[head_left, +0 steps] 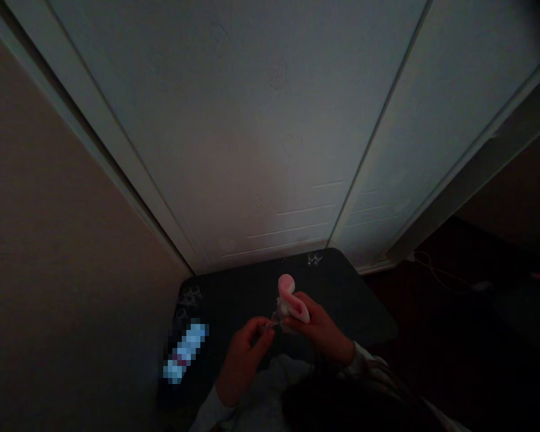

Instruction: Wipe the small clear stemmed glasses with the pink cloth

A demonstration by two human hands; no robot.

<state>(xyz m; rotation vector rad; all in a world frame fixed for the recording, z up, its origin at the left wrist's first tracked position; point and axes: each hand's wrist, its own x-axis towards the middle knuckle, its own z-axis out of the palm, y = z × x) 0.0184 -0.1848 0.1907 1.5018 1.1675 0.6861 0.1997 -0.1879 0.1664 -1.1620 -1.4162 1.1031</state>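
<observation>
A small pink and white soft item (287,294) is held above the dark table by my right hand (321,333), whose fingers are wrapped round its lower right side. Just left of it, my left hand (247,354) pinches a small clear piece (270,324) between thumb and forefinger. That clear piece reaches toward the white underside of the pink item; whether the two are joined is too dim to tell.
The dark table (238,294) stands against a pale panelled door (234,150). Clear small pieces (191,295) lie at its back left, another clear piece (314,260) near the back edge. A blurred bright rectangle (186,352) is at the left. A white cable (445,276) runs at the right.
</observation>
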